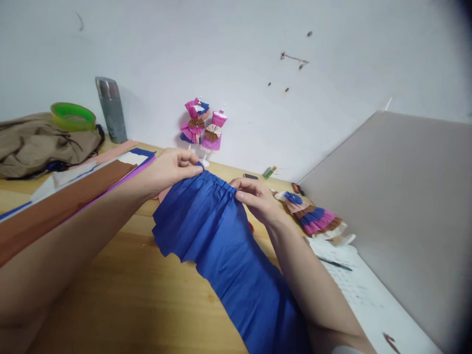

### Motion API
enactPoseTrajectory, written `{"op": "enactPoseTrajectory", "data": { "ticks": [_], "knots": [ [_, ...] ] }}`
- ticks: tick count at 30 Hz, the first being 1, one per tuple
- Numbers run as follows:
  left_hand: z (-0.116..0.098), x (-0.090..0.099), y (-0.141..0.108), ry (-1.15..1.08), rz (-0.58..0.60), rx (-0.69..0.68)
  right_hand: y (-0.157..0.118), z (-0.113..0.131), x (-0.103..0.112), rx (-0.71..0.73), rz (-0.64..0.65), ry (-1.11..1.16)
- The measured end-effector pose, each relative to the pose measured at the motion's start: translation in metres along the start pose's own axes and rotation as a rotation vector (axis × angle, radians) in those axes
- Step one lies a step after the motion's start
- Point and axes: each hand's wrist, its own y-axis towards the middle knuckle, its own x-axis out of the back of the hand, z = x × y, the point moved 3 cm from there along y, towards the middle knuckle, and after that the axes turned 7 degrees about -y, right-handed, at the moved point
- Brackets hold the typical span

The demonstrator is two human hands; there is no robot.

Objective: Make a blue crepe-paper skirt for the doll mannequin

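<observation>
A long blue crepe-like strip (pixel 224 236) hangs above the wooden table (pixel 129 295), its top edge gathered into small pleats. My left hand (pixel 180 164) pinches the left end of that edge between thumb and fingers. Farther right along the same edge, my right hand (pixel 252 194) grips the pleats with thumb and forefinger. Between the hands the gathered edge slants down to the right. The strip's lower part drapes toward the bottom of the view, beside my right forearm. Something small and red shows partly behind the strip near my right wrist.
Coloured strips (pixel 73 201) lie at left, near a brown cloth (pixel 44 142), green tape roll (pixel 73 118) and grey bottle (pixel 111 110). Two small dressed forms (pixel 212 132) stand by the wall. At right are a tiered doll dress (pixel 317 216), written paper (pixel 354 280) and pen (pixel 335 264).
</observation>
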Motion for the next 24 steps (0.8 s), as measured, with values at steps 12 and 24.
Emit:
{"op": "enactPoseTrajectory", "data": {
  "ticks": [12, 24],
  "knots": [
    [-0.030, -0.005, -0.012, 0.521, 0.004, -0.318, -0.005, 0.008, -0.014, 0.003, -0.012, -0.155],
    [-0.035, -0.032, -0.028, 0.563, 0.388, -0.232, -0.016, 0.030, -0.026, 0.213, 0.012, -0.414]
  ]
}}
